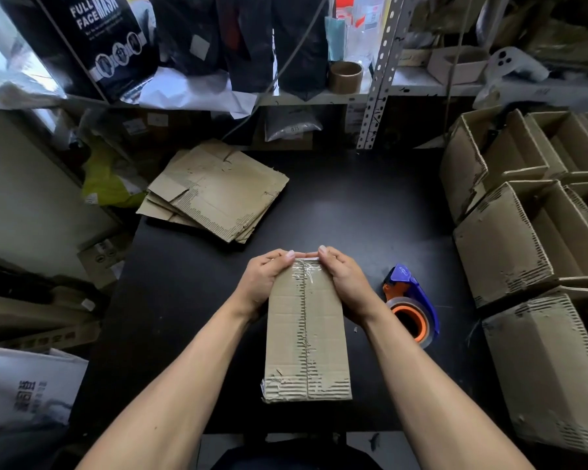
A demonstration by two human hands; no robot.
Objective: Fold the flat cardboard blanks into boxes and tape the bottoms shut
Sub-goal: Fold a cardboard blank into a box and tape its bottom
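Note:
A folded cardboard box (307, 344) stands bottom up on the black table (336, 212), with clear tape along its centre seam. My left hand (263, 279) grips the box's far left corner, thumb pressing the tape end at the far edge. My right hand (345, 281) grips the far right corner the same way, thumb on the tape. A blue and orange tape dispenser (409, 305) lies on the table just right of my right wrist. A stack of flat cardboard blanks (214, 193) lies at the table's far left.
Several assembled boxes (523, 232) are stacked along the right side. A metal shelf (319, 96) with dark bags and a brown tape roll (345, 77) runs behind the table. Bags and flat cartons crowd the floor at left.

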